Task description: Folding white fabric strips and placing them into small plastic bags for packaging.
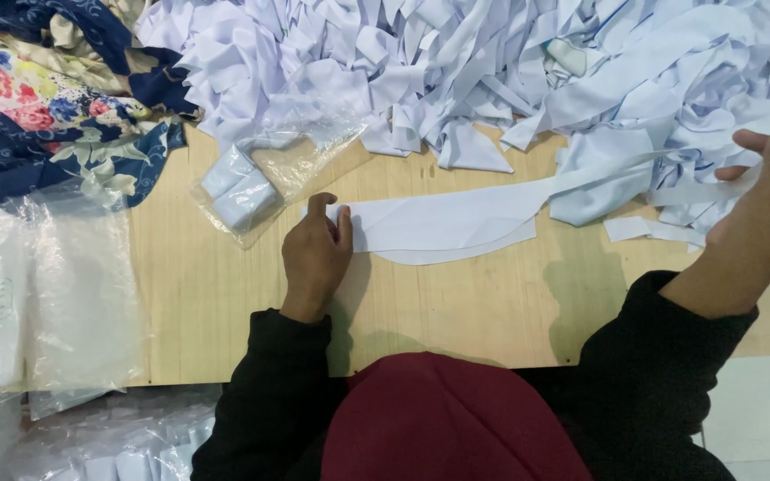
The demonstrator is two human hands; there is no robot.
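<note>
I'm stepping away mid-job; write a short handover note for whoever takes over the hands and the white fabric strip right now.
Left hand: flat on the wooden table, fingers pinning the near end of the long curved white fabric strip.
Right hand: raised at the right edge, gripping the far end of the same strip, pulling it out straight.
Nearby: big heap of white fabric offcuts along the back; clear plastic bag with folded white pieces left of the strip; floral cloth at far left.
Done: one strip laid out flat.
Left: the heap looks unsorted.

Matt white cloth strip [443, 227] on smooth pale wooden board [456, 303]
</note>
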